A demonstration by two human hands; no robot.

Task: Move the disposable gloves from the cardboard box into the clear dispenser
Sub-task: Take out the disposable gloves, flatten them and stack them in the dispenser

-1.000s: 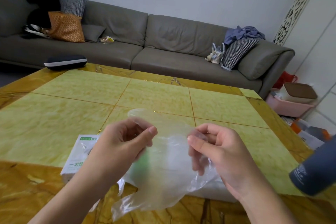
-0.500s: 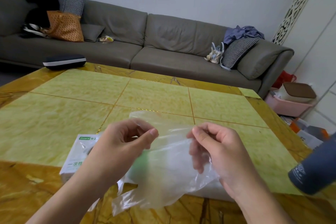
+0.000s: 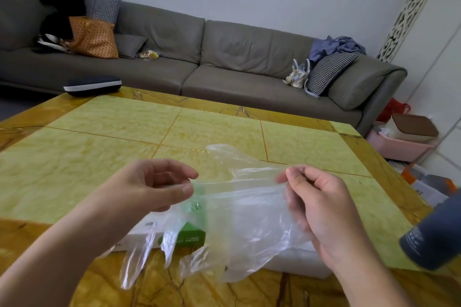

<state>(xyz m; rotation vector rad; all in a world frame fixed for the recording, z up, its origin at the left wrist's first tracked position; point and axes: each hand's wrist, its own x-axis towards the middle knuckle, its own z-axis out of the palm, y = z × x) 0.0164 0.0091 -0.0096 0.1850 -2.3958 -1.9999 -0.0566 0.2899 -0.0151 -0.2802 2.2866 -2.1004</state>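
The left hand (image 3: 152, 187) and right hand (image 3: 316, 204) each pinch the cuff of a limp, slippery, featherweight disposable glove (image 3: 237, 219), best held there

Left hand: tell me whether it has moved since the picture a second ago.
Yes. The left hand has drawn leftward, away from the right hand, stretching the clear glove wider above the white and green box.

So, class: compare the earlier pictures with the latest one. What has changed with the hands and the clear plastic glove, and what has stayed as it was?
The left hand and right hand have moved apart, stretching the clear glove out wide between them; its fingers now hang towards the table. Both hands still pinch the glove's top edge. The glove box beneath stays put.
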